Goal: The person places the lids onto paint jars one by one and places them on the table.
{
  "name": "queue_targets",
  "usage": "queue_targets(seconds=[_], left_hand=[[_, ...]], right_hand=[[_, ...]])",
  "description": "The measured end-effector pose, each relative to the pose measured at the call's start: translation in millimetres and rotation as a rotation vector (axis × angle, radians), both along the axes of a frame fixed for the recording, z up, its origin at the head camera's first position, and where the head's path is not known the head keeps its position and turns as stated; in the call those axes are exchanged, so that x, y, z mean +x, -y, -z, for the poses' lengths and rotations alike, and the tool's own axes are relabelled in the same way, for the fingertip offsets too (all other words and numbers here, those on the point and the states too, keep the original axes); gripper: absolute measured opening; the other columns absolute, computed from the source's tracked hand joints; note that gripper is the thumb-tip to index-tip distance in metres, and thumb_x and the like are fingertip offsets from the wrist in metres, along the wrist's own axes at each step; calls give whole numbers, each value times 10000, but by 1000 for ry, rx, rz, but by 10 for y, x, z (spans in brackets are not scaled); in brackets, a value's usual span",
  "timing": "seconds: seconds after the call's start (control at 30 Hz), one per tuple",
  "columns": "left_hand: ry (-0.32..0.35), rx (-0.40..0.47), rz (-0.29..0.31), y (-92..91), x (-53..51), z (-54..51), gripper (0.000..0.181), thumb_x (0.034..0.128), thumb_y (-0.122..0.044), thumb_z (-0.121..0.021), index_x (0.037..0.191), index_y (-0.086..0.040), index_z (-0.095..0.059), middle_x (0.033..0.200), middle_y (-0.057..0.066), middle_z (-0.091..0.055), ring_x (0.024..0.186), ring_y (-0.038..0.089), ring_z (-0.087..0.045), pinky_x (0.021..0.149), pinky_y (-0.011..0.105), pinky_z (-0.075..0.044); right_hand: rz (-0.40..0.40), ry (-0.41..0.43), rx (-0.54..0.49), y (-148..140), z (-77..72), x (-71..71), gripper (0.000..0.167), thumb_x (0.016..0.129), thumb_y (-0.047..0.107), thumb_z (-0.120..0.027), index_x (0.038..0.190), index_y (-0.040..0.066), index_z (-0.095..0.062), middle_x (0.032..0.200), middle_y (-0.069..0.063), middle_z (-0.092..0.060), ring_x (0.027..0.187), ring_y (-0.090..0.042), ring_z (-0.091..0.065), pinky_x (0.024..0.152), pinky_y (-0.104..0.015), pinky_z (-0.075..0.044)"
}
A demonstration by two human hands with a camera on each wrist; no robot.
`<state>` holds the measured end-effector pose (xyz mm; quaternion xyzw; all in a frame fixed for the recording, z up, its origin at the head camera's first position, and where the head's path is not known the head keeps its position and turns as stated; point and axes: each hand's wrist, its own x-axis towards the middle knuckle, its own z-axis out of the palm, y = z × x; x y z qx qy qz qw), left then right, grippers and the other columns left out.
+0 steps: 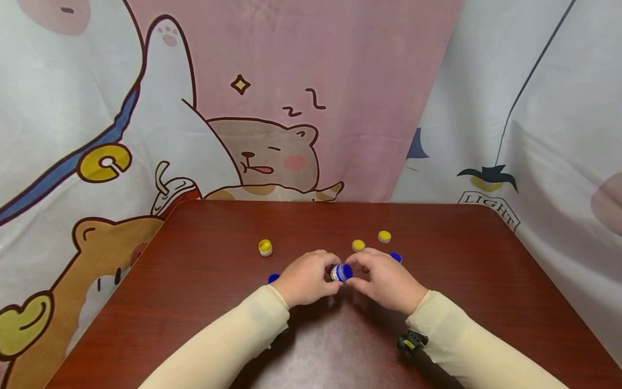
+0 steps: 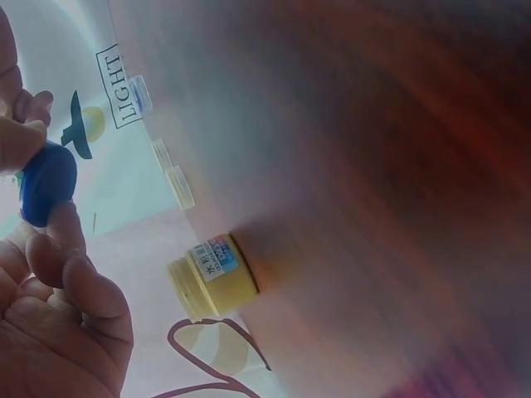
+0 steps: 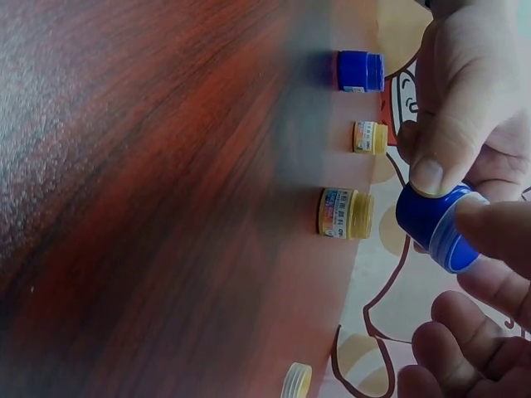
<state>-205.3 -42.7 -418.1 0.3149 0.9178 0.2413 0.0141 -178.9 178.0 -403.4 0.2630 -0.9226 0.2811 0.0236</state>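
Note:
A small blue paint jar [image 1: 336,273] is tilted sideways above the table, its capped end toward the right. My left hand [image 1: 307,278] grips the jar's body; in the right wrist view its thumb presses the blue side [image 3: 421,214]. At the other end, my right hand [image 1: 389,280] pinches the jar's lid [image 3: 453,242] between thumb and fingers. In the left wrist view the blue jar [image 2: 48,184] shows between the fingertips of both hands. Its label is partly covered by my left fingers.
On the brown table [image 1: 194,324] stand an uncapped yellow jar [image 1: 265,248], another yellow jar [image 3: 344,214] and an uncapped blue jar [image 3: 358,72]. Beyond my right hand lie two yellow lids [image 1: 384,236] and a blue lid [image 1: 396,257]. A printed curtain [image 1: 340,65] hangs behind.

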Motion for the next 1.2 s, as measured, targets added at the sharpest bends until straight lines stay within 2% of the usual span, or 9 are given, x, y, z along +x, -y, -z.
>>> queue_targets(seconds=[0.27, 0.5, 0.73, 0.93, 1.2], left_hand=[[5, -1, -9, -3, 5, -4, 308, 911, -327, -813, 1147, -155, -713, 957, -78, -643, 816, 63, -571, 744, 213, -491], [12, -5, -5, -10, 0, 4, 303, 912, -328, -808, 1146, -161, -713, 952, -85, -629, 816, 58, -571, 735, 205, -489], [5, 1, -4, -9, -8, 5, 311, 910, -329, -812, 1149, -156, -712, 964, -78, -641, 823, 56, -573, 751, 207, -497], [8, 1, 1, -9, -3, 5, 292, 913, -321, -807, 1140, -162, -714, 950, -85, -631, 817, 57, -570, 740, 205, -489], [11, 7, -2, -6, -10, 9, 312, 908, -322, -814, 1150, -152, -715, 966, -74, -640, 819, 56, -573, 745, 206, -496]], right_hand=[[-4, -4, -9, -6, -9, 0, 311, 886, 165, -858, 1167, 159, -724, 1091, 15, -693, 977, -143, -674, 847, -345, -594], [-4, 0, 1, -3, -14, 0, 237, 904, 174, -843, 1117, 168, -740, 1076, 30, -691, 960, -124, -664, 835, -326, -585], [-3, 5, -6, -8, -20, -1, 304, 890, 162, -853, 1164, 162, -721, 1082, 21, -689, 973, -137, -664, 843, -332, -584], [-13, 8, -16, -8, -7, -11, 223, 909, 181, -838, 1107, 174, -736, 1054, 41, -688, 959, -123, -671, 826, -304, -582], [-7, 3, -9, -11, -6, -15, 296, 895, 162, -850, 1161, 167, -720, 1074, 27, -686, 961, -120, -661, 831, -315, -584]])
